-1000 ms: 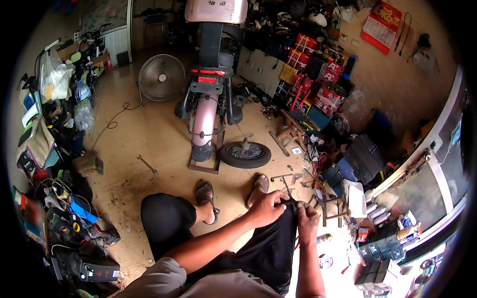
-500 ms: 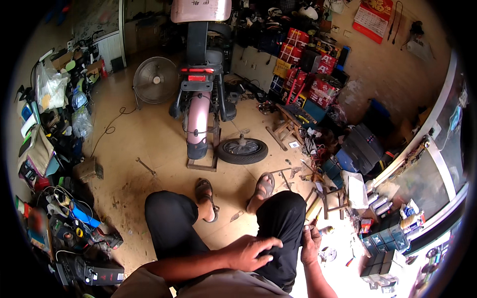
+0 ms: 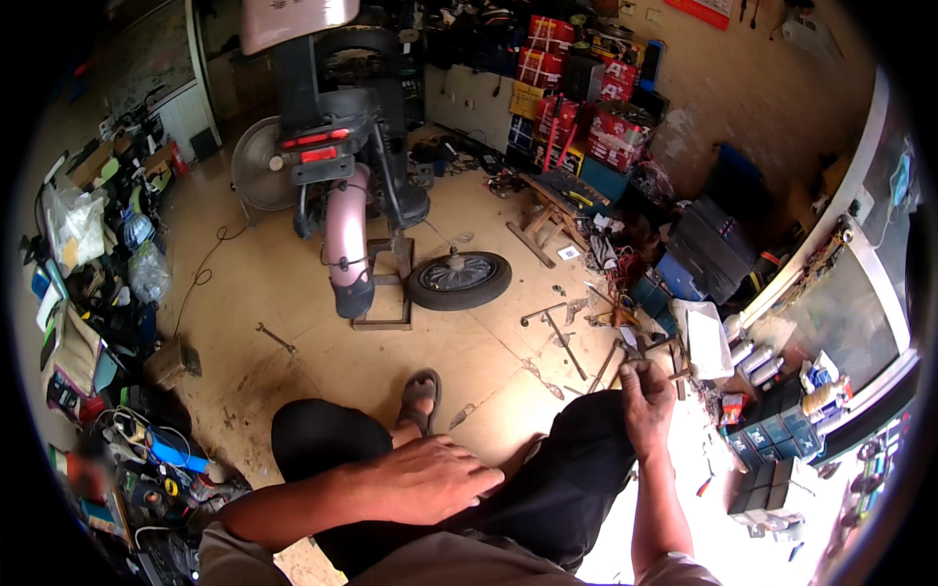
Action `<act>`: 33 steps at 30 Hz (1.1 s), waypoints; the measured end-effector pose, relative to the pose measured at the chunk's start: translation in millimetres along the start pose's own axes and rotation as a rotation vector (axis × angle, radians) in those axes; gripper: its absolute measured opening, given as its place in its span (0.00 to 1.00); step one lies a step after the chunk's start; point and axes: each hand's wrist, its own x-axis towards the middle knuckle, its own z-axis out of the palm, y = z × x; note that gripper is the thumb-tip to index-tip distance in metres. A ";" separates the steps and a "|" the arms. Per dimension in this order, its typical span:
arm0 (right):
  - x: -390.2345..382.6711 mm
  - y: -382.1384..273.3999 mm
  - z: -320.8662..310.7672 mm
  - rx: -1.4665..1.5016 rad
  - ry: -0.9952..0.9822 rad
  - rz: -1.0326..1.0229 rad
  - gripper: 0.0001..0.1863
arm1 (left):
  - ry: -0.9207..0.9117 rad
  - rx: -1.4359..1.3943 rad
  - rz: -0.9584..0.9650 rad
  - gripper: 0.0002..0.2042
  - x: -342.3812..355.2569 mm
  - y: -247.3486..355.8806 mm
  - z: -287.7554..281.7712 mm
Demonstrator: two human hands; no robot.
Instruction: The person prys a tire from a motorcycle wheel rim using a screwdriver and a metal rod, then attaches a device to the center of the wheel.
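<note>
My left hand [image 3: 435,479] lies over my lap, palm down, its fingers loosely stretched and holding nothing I can see. Beyond my right knee, my right hand [image 3: 647,398] is raised with thumb and fingers pinched together. A small dark piece shows at its fingertips, but I cannot make out what it is, and it blends with the tools behind. A detached wheel with tyre [image 3: 459,281] lies flat on the floor ahead. Left of it stands a pink electric scooter [image 3: 347,220], its rear propped at a metal frame stand [image 3: 383,322].
A wrench [image 3: 277,338] lies on the floor to the left. At right are a T-shaped bar tool [image 3: 565,342], a wooden stool [image 3: 552,215] and scattered tools. Stacked red boxes [image 3: 618,137] and a round fan [image 3: 262,164] stand farther back. Clutter lines the left side.
My right hand has moved forward and up, past the knee. The left hand has slid leftward over my lap. My right leg has swung outward, and the view has shifted right.
</note>
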 end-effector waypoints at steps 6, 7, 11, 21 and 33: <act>4.4 13.2 -3.6 -0.206 -0.023 0.023 0.05 | -0.257 0.219 0.043 0.13 87.3 -40.1 -48.9; 7.8 8.1 0.9 -0.264 -0.010 -0.015 0.05 | -0.265 0.199 0.069 0.13 101.8 -55.6 -50.5; 20.0 3.5 -0.4 -0.274 -0.012 -0.126 0.05 | -0.256 0.155 0.214 0.14 159.2 -94.8 -21.9; -39.7 -16.0 -59.5 -0.478 0.358 0.123 0.06 | -0.773 0.132 0.372 0.22 283.0 -98.1 30.3; -280.0 22.9 -112.3 0.026 1.179 0.843 0.16 | -0.868 -0.006 0.506 0.29 311.5 -23.4 88.2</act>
